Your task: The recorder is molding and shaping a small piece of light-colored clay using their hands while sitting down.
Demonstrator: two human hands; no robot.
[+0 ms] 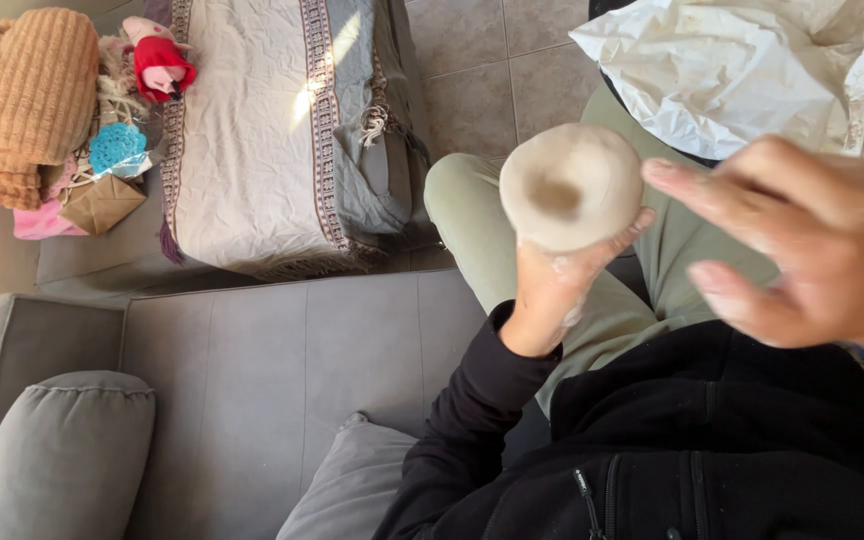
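Note:
My left hand [552,285] holds up a round, pale beige ball of clay [570,185] with a shallow dent in its top. The fingers wrap around its underside and right side. My right hand [797,245] hovers just to the right of the ball, open, fingers spread and blurred, with nothing in it and not touching the clay. Both hands are over my lap, where I sit in green trousers and a black zipped jacket.
Crumpled white paper [752,70] lies on a dark surface beyond my knees. A grey sofa [252,380] with cushions is at left. A fringed blanket [262,130], an orange knitted throw [22,95] and small toys lie further off. Tiled floor [492,70] shows between.

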